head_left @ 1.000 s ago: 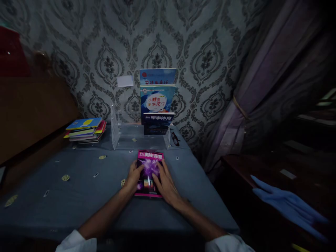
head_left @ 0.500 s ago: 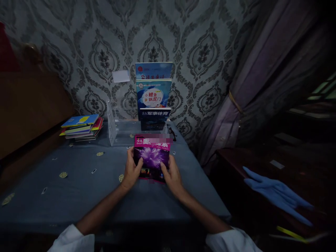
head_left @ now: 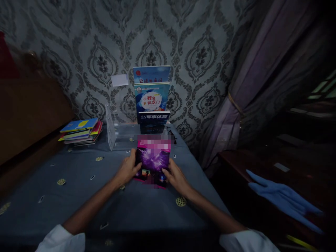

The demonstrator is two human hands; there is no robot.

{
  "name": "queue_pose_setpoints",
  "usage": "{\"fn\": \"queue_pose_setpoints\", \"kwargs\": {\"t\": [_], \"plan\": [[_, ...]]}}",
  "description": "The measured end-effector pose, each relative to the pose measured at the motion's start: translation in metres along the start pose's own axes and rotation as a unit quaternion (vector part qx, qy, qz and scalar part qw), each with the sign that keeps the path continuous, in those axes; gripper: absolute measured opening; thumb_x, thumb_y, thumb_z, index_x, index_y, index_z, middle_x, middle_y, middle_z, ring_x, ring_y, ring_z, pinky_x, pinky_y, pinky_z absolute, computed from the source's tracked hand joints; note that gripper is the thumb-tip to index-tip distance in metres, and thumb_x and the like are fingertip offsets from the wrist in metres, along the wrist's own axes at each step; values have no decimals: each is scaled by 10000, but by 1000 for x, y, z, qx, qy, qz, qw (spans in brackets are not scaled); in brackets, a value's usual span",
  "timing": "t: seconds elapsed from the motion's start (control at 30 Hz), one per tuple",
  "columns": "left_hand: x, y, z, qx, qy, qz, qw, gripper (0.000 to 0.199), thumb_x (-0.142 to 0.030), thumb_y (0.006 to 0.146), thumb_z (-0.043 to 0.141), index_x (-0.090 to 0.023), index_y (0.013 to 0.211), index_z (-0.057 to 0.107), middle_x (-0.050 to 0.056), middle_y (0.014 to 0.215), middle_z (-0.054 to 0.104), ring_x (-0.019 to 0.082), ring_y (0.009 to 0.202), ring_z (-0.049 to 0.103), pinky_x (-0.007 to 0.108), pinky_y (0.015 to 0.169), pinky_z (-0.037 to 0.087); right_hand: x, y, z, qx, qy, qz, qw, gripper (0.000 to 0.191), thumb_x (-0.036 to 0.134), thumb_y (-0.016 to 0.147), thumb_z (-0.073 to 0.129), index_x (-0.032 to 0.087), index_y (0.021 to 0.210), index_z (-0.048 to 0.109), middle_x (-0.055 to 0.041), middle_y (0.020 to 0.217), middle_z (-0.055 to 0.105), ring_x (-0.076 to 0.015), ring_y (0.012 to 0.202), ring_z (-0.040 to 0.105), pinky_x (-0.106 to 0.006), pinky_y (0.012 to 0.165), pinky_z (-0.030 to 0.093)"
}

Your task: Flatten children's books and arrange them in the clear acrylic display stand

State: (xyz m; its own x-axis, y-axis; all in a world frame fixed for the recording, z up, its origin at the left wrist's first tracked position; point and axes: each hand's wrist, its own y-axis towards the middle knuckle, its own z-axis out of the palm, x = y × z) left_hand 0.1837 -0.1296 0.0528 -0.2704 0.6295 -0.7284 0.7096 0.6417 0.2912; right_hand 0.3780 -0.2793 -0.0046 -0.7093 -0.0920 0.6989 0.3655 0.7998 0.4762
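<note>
A book with a purple and magenta cover point(head_left: 153, 159) is held upright by both hands, its front facing me. My left hand point(head_left: 129, 165) grips its left edge, thumb on the cover. On the right edge, my right hand point(head_left: 177, 175) clasps it the same way. Just behind stands a clear acrylic stand point(head_left: 110, 129). In its right part, books rise in tiers: a dark one point(head_left: 153, 120) in front, a blue one with a white oval point(head_left: 151, 99) behind it, and another blue one point(head_left: 152, 74) at the back.
A pile of books point(head_left: 82, 131) lies on the cloth-covered table point(head_left: 78, 199) at the left. A white card point(head_left: 119, 80) shows against the patterned wall. To the right, a blue glove point(head_left: 283, 199) rests on a dark surface beside a tied curtain point(head_left: 252, 87).
The view has tilted slightly, so the stand and piled books appear a little lower. Both hands still hold the purple book, with their grip slightly lower and the forearms more spread.
</note>
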Motion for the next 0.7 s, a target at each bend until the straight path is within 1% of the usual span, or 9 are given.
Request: {"fn": "queue_pose_setpoints", "kwargs": {"t": [0.07,0.13,0.3,0.4,0.47,0.53,0.6,0.67,0.7], "plan": [[-2,5,1,-5,31,-9,999,282,-213,805,603,-219,1059,478,-13,717,574,229,653,608,327,702,465,0,7,-3,22,11,2,1000,203,382,934,504,231,1064,543,-28,815,648,-223,717,639,-355,662,542],[-5,10,4,-17,44,-17,999,275,-206,817,608,-218,1061,481,-6,715,571,237,678,624,327,722,468,3,14,-6,30,12,7,999,196,371,933,496,231,1065,531,-28,820,644,-226,728,640,-356,666,535],[-7,13,10,-59,82,3,995,243,-271,903,548,-197,1114,454,49,782,616,267,718,652,344,706,483,8,20,-11,-4,-32,6,999,167,368,956,435,241,1049,491,-27,771,618,-228,673,609,-352,635,489],[-1,9,15,-67,62,16,996,217,-280,915,513,-198,1101,437,63,803,616,266,702,643,343,676,480,6,15,-9,-1,-43,8,999,171,364,961,416,246,1064,483,-12,704,592,-227,604,586,-351,601,466],[4,7,17,-61,41,15,997,193,-276,913,507,-206,1077,432,44,771,597,252,668,623,336,661,471,4,13,-8,17,-35,8,999,181,371,970,405,247,1076,482,-3,683,584,-226,592,591,-351,598,468],[7,10,17,-57,32,16,998,199,-277,907,523,-213,1069,429,20,732,572,238,644,605,326,660,462,3,16,-9,31,-27,4,999,178,381,973,405,246,1056,486,-7,703,591,-221,603,602,-345,596,477],[6,20,12,-55,45,24,997,224,-270,901,541,-209,1086,430,8,717,556,232,641,599,320,669,457,3,30,-15,35,-23,-5,999,179,377,966,412,237,1050,487,-23,750,611,-217,619,612,-340,592,485],[1,39,4,-59,78,42,994,241,-257,908,534,-193,1117,432,10,717,550,233,650,602,324,685,461,4,54,-25,27,-30,-26,999,201,356,957,420,218,1088,483,-43,801,634,-222,642,619,-349,612,496],[-3,52,-1,-66,94,52,992,247,-249,918,523,-184,1138,432,12,719,551,234,657,607,329,698,467,4,70,-32,24,-42,-45,998,203,333,946,427,210,1098,481,-44,796,631,-225,644,616,-357,627,501]]}}
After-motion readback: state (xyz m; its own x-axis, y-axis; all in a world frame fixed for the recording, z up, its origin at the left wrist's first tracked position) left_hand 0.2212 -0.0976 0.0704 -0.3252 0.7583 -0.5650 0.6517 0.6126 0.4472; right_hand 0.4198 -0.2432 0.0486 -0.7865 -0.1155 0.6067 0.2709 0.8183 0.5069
